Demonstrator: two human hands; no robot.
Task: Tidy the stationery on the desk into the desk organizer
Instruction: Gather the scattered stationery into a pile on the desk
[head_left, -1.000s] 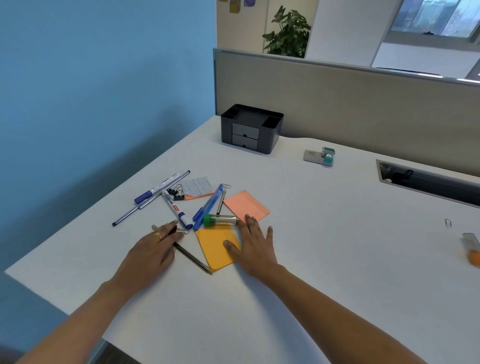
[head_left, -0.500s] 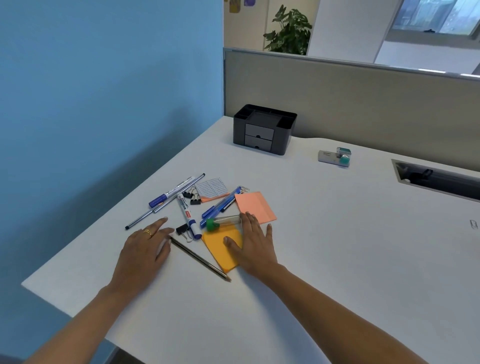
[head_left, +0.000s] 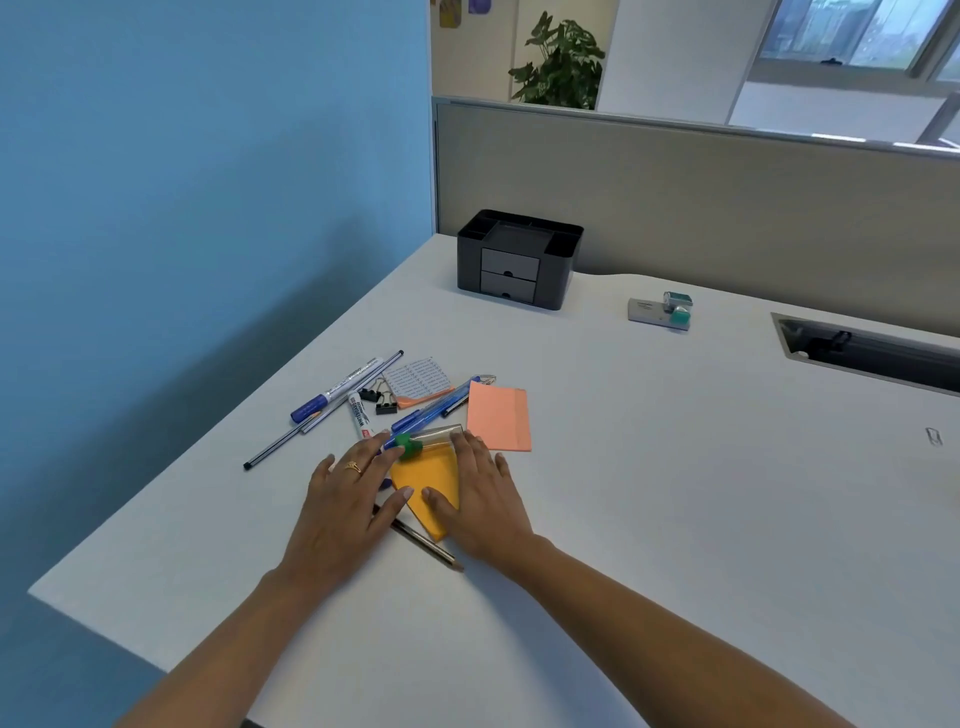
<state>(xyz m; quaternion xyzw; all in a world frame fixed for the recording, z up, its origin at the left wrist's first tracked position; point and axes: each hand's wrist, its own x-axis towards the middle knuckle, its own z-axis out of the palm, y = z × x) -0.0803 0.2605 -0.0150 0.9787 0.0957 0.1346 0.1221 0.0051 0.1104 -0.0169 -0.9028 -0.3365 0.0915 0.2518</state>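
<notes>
Take the desk organizer (head_left: 519, 260) as your landmark: bare desk (head_left: 675, 493) runs from its front down to the stationery heap, so you have an open lane there. Toward you and left of the organizer, the heap blocks a low sweep: marker pens (head_left: 337, 389), binder clips (head_left: 382, 397) and a pink note pad (head_left: 498, 420) lie close together. Right of the organizer a stapler (head_left: 660, 310) stands alone, with a cable slot (head_left: 872, 353) beyond it.

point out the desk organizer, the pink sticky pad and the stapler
desk organizer (head_left: 510, 266): head view, upper drawer front
pink sticky pad (head_left: 498, 419): head view, middle of top sheet
stapler (head_left: 647, 309): head view, grey body
</notes>
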